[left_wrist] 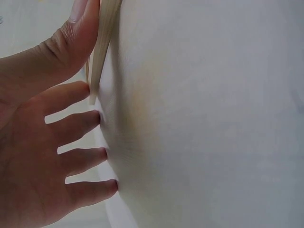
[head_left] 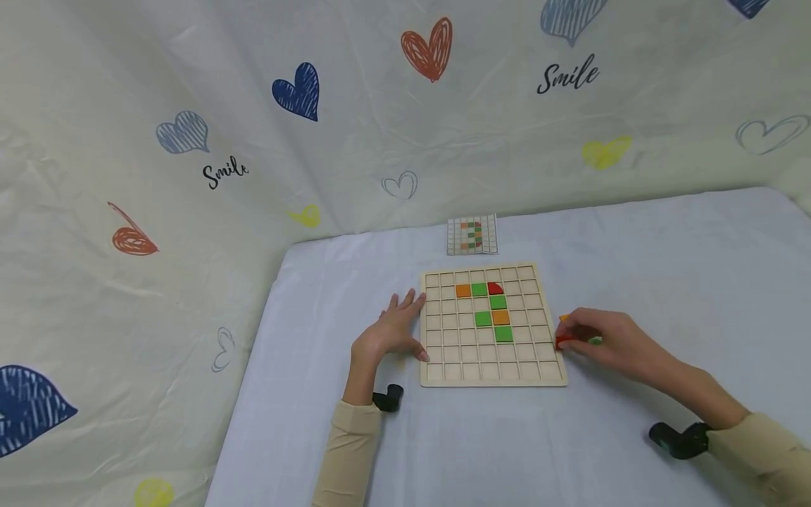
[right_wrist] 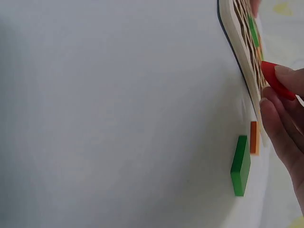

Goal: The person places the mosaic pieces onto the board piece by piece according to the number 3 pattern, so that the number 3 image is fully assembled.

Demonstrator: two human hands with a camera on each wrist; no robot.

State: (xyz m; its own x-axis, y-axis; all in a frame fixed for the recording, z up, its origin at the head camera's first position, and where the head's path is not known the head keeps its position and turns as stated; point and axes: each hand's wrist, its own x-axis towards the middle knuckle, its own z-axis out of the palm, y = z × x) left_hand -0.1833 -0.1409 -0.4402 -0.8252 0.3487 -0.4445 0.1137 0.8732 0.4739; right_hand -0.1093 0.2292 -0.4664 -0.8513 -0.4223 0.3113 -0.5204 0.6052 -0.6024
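A wooden grid board (head_left: 448, 355) lies on the table with orange, green and red tiles set in some of its squares. Along its left edge my left hand (head_left: 388, 332) rests with fingers spread, thumb and fingertips at the rim; the left wrist view shows the thumb against the board's side. At the right edge, my right hand (head_left: 611, 341) pinches a red tile (right_wrist: 276, 81) with a curved side between thumb and fingers. Beneath that hand, a green block (right_wrist: 240, 166) and an orange block (right_wrist: 254, 137) lie on the cloth, mostly hidden in the head view.
A small printed card (head_left: 453, 236) with a coloured grid pattern lies behind the board. White cloth (head_left: 317, 317) covers the table. A curtain (head_left: 355, 141) printed with hearts hangs behind and to the left. Each wrist wears a black camera (head_left: 679, 441).
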